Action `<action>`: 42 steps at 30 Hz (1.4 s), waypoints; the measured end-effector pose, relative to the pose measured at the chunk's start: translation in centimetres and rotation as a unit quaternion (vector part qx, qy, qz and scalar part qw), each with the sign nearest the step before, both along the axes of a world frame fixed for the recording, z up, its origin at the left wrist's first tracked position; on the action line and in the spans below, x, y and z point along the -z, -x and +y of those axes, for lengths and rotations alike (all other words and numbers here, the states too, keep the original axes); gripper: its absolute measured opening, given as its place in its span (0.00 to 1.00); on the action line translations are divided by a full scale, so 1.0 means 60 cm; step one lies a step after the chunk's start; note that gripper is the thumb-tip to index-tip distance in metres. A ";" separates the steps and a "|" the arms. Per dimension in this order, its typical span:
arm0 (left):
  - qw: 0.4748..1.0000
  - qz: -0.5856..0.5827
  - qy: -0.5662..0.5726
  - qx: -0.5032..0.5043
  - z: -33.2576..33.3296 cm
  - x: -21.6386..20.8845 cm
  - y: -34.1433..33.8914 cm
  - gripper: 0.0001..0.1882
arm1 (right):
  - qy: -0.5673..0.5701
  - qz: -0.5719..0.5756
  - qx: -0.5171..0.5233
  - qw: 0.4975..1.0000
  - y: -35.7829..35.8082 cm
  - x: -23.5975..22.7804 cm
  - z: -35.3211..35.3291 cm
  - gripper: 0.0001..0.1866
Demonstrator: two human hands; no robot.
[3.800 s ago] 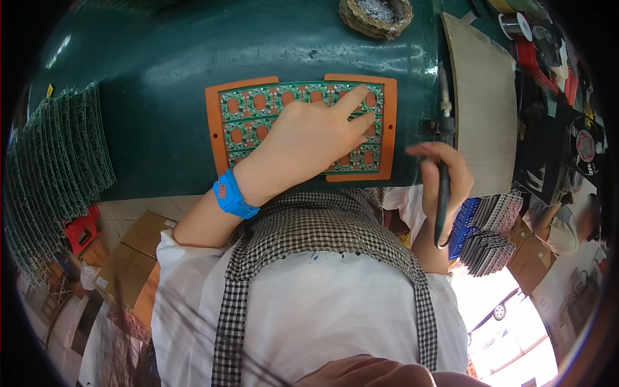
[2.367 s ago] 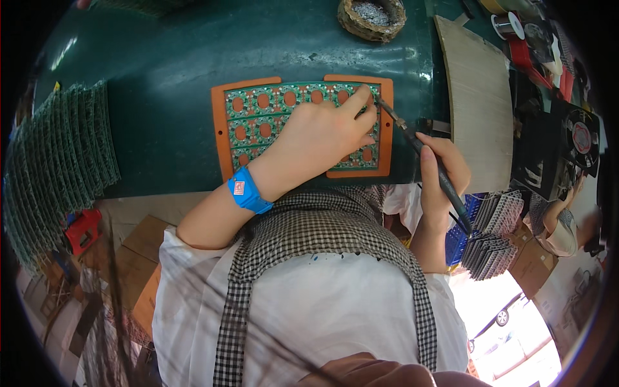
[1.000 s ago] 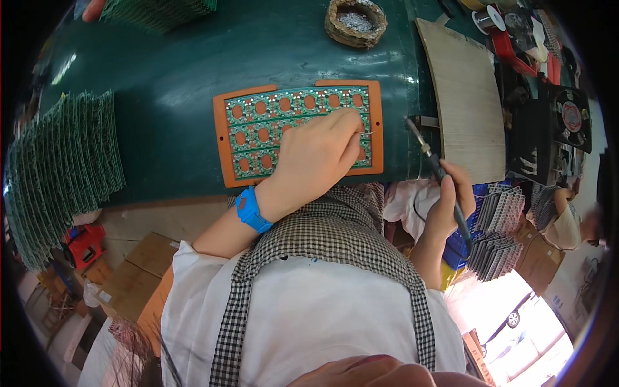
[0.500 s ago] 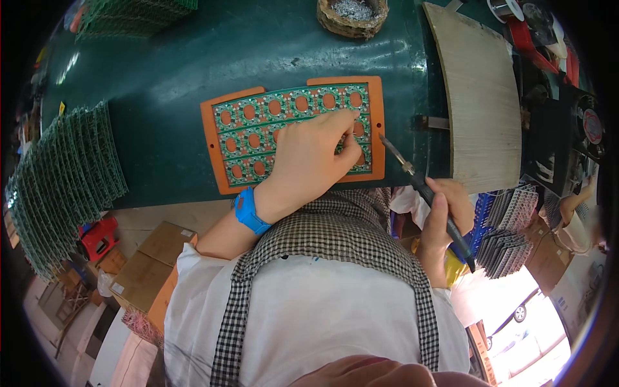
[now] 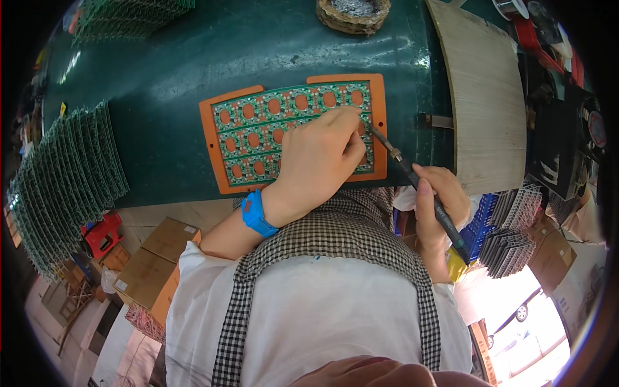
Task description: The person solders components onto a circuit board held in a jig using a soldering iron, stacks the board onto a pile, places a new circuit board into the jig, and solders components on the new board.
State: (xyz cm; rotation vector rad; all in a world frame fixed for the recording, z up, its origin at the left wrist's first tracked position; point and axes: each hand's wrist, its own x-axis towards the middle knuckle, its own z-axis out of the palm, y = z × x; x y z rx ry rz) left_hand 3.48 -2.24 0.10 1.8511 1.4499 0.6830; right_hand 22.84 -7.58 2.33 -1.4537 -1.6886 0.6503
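Observation:
A green panel of small circuit boards (image 5: 243, 150) with rows of round openings lies in an orange tray (image 5: 207, 132) on the table. My left hand (image 5: 316, 155), with a blue watch on the wrist, is over the panel's right half and hides part of it. Its thumb and index finger are curled together in a pinch; whatever they hold is hidden. In my right hand (image 5: 445, 200) is a dark-handled soldering iron (image 5: 407, 169), gripped like a pen. Its metal tip reaches the right side of the panel, close to the left fingertips; contact cannot be made out.
Stacked green board panels (image 5: 71, 177) stand at the left, with more panels (image 5: 122, 16) at the far left. A round bowl (image 5: 353, 14) of silvery bits is at the back. A wooden board (image 5: 487, 103) and a solder spool (image 5: 510, 8) are at the right.
The soldering iron has moved left, from the tray's right rim to the panel's edge near my left fingers. My left hand has shifted slightly right.

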 end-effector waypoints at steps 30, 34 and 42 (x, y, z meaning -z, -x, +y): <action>0.996 0.008 -0.065 0.054 -0.057 -0.001 0.011 0.06 | -0.008 -0.011 -0.031 0.999 -0.011 -0.008 -0.051 0.09; 0.997 -0.011 -0.063 0.049 -0.062 0.008 0.005 0.07 | -0.006 -0.022 -0.035 0.999 -0.007 -0.008 -0.053 0.09; 0.997 0.019 -0.071 0.025 -0.076 -0.003 0.024 0.08 | -0.057 0.007 -0.023 0.998 -0.017 0.003 -0.074 0.09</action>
